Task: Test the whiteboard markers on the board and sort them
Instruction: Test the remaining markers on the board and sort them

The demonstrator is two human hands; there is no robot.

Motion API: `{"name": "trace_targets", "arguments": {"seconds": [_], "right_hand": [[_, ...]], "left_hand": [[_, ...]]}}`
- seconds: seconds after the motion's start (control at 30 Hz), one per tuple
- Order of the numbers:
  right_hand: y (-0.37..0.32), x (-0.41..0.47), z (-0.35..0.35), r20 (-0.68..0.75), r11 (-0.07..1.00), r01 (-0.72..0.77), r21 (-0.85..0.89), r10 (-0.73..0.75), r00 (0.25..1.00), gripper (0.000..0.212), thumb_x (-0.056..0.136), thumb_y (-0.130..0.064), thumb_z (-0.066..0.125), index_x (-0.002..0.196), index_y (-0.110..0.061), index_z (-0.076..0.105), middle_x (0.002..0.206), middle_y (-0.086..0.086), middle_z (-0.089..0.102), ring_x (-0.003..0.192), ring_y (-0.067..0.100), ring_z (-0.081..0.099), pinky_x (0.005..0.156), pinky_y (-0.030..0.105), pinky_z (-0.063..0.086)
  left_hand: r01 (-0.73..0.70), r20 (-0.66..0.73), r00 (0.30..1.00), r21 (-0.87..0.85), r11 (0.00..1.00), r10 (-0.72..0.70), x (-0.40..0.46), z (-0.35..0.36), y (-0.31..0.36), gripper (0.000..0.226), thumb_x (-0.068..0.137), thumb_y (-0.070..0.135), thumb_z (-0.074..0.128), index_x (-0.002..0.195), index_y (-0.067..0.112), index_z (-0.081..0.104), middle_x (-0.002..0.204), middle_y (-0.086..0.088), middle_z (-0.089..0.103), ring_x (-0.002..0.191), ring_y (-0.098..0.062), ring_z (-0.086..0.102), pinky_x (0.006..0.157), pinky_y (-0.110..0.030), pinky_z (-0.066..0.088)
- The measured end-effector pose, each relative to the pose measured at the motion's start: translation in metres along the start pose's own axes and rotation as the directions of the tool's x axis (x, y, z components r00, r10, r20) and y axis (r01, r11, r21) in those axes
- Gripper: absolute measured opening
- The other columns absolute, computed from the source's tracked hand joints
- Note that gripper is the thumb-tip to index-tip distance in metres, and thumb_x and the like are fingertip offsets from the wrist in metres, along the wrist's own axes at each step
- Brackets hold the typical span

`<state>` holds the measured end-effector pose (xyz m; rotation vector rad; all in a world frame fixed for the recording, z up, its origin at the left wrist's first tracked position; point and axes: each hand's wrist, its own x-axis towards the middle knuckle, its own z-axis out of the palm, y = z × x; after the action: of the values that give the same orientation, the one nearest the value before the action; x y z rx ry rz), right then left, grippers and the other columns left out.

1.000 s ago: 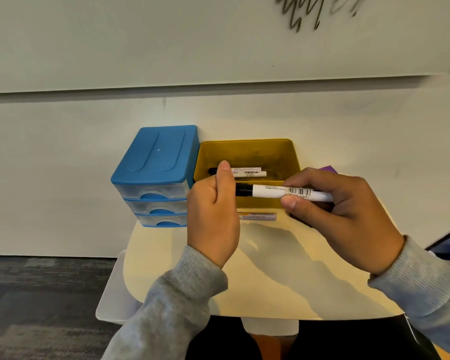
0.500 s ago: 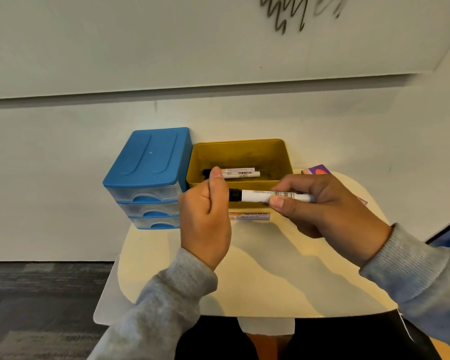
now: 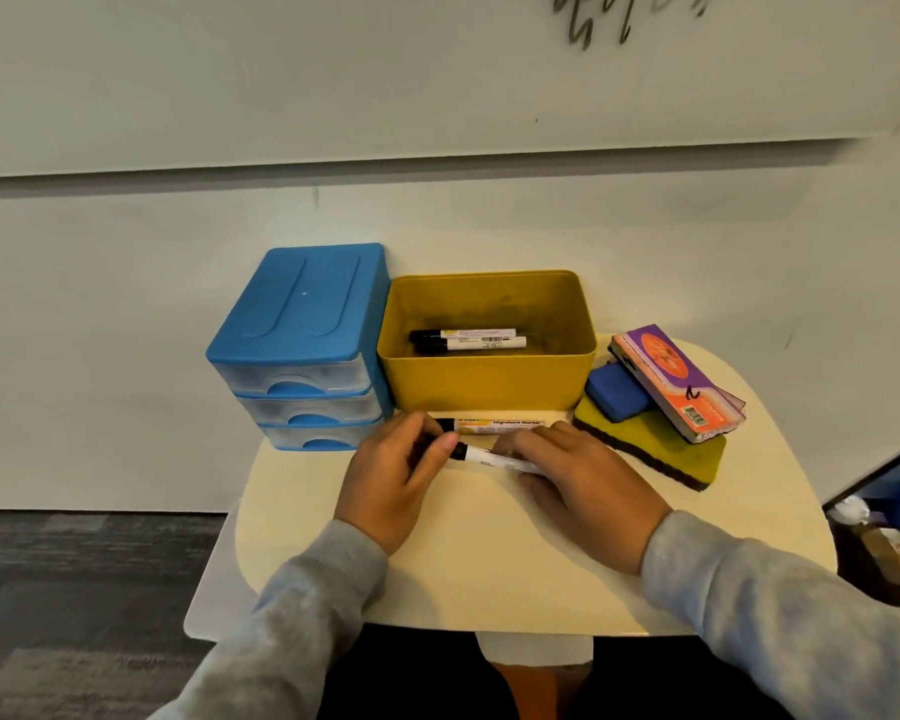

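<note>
Head view, nearest first: my two grey sleeves (image 3: 302, 605) reach out over the cream desk (image 3: 489, 563). My left hand (image 3: 391, 480) curls its fingers (image 3: 440, 444) round the black cap end of a marker (image 3: 494, 459), thumb on top. My right hand (image 3: 588, 491) lies palm down over the white barrel, its fingers (image 3: 520, 446) bent over the marker and gripping it; the fingertips are hidden from me. The marker lies almost level, low over the desk, cap to the left; I cannot tell whether it touches the top.

Just behind my hands a second marker (image 3: 494, 424) lies flat on the desk, against the foot of the yellow bin (image 3: 489, 379). Inside the bin two more markers (image 3: 468, 339) lie side by side, black caps pointing left.

Touching the bin on the left stands a blue drawer unit (image 3: 302, 345) with three clear drawers, all closed. To the right of the bin a yellow sponge (image 3: 650, 449) lies on the desk; a blue eraser (image 3: 617, 389) sits on it, and a purple-and-orange eraser pack (image 3: 676, 381) leans across both.

Farther back the wall rises, and above it the whiteboard (image 3: 333, 70) carries dark scribbles (image 3: 598, 18) at the top edge of the view.
</note>
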<state>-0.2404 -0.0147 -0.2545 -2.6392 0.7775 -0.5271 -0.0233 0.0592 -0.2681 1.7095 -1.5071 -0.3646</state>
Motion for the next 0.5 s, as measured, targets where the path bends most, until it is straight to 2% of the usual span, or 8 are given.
{"name": "trace_targets", "arguments": {"seconds": [0.07, 0.13, 0.27, 0.37, 0.5], "right_hand": [[0.004, 0.004, 0.01, -0.006, 0.992, 0.03, -0.124, -0.031, 1.0, 0.043, 0.094, -0.012, 0.066, 0.13, -0.03, 0.052, 0.125, -0.003, 0.057, 0.104, 0.023, 0.054, 0.082, 0.038, 0.053], [0.008, 0.004, 0.016, -0.014, 0.979, 0.041, -0.198, -0.045, 0.999, 0.053, 0.088, -0.009, 0.073, 0.131, -0.032, 0.052, 0.128, -0.002, 0.053, 0.109, 0.026, 0.054, 0.081, 0.039, 0.053], [0.014, -0.003, 0.018, -0.065, 0.953, 0.026, -0.302, -0.048, 0.997, 0.052, 0.083, -0.01, 0.077, 0.13, -0.026, 0.063, 0.133, 0.002, 0.054, 0.116, 0.031, 0.052, 0.084, 0.042, 0.05], [0.017, -0.006, 0.02, -0.058, 0.932, -0.018, -0.363, -0.003, 0.998, 0.059, 0.085, -0.016, 0.073, 0.141, -0.023, 0.054, 0.139, 0.002, 0.049, 0.121, 0.03, 0.047, 0.089, 0.043, 0.046], [0.019, -0.005, 0.023, -0.016, 0.911, -0.046, -0.411, 0.044, 0.999, 0.07, 0.09, -0.023, 0.064, 0.154, -0.024, 0.036, 0.146, 0.002, 0.04, 0.125, 0.029, 0.042, 0.094, 0.042, 0.043]], "left_hand": [[-0.018, -0.051, 0.998, 0.029, 0.999, 0.02, -0.001, 0.001, -0.004, 0.026, 0.095, 0.046, 0.052, 0.093, 0.022, 0.061, 0.087, 0.013, 0.056, 0.082, -0.006, 0.055, 0.069, -0.013, 0.043], [-0.037, -0.073, 0.996, 0.083, 0.996, 0.043, -0.003, 0.003, -0.005, 0.022, 0.095, 0.042, 0.055, 0.099, 0.021, 0.061, 0.098, 0.011, 0.054, 0.089, -0.004, 0.054, 0.075, -0.01, 0.042], [-0.193, -0.036, 0.976, 0.33, 0.924, 0.217, -0.01, 0.005, -0.008, 0.018, 0.093, 0.028, 0.064, 0.109, 0.021, 0.064, 0.113, 0.005, 0.054, 0.103, -0.014, 0.051, 0.086, -0.028, 0.048], [-0.304, 0.081, 0.951, 0.4, 0.864, 0.297, -0.012, 0.009, -0.011, 0.022, 0.095, 0.026, 0.059, 0.115, 0.022, 0.066, 0.119, 0.004, 0.055, 0.107, -0.017, 0.052, 0.086, -0.036, 0.05], [-0.273, 0.076, 0.961, 0.401, 0.875, 0.265, -0.011, 0.013, -0.016, 0.022, 0.094, 0.017, 0.063, 0.115, 0.02, 0.07, 0.123, 0.004, 0.056, 0.11, -0.018, 0.053, 0.086, -0.038, 0.051]]}}
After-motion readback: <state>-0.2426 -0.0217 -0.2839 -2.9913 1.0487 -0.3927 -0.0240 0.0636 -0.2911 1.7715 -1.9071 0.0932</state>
